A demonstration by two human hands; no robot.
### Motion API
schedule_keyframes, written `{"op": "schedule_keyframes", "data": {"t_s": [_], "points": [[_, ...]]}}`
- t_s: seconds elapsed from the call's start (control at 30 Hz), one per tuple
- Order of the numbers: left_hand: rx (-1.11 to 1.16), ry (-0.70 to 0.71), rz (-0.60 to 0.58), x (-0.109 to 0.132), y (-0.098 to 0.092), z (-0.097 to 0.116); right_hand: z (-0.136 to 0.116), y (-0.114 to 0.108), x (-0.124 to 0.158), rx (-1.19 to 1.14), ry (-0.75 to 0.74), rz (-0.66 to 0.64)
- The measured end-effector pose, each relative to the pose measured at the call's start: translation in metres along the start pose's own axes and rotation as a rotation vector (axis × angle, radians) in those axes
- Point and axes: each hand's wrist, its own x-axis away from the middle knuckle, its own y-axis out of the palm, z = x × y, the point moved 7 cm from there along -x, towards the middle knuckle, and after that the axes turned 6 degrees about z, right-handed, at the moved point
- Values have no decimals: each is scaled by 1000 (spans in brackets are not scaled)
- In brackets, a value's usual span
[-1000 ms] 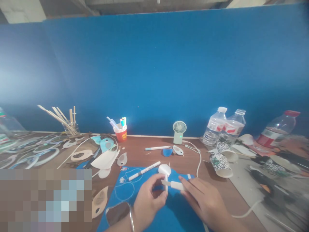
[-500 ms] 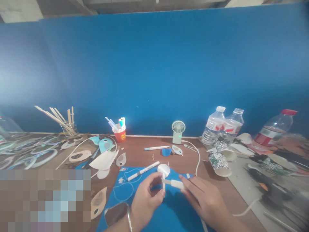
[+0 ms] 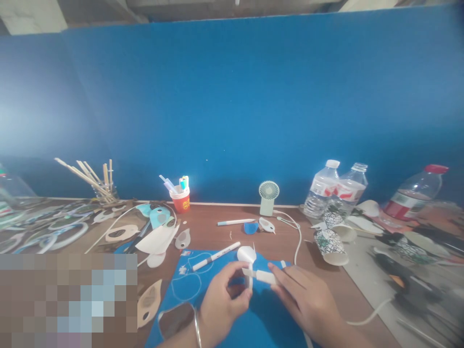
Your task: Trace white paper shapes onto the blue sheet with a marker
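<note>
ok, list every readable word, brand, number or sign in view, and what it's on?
None legible.
Red paper cup: yellow lettering, too blurred.
White-capped water bottle and bottle beside it: red label marks, unreadable.
Red-capped bottle: label blurred.
White marker on blue sheet: dark marks, too small.
White-handled tool in right hand: no readable lettering.

A glossy blue partition (image 3: 232,111) stands behind a brown wooden table (image 3: 203,224).
</note>
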Motion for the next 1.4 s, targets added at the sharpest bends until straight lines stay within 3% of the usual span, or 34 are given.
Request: {"op": "schedule_keyframes", "data": {"t_s": [1.13,1.4], "points": [[-106,107,47,2,3,15,0,-2,-2,-56,26,-12],[-56,74,61,1,-6,13,14,2,3,-21,94,-8]]}}
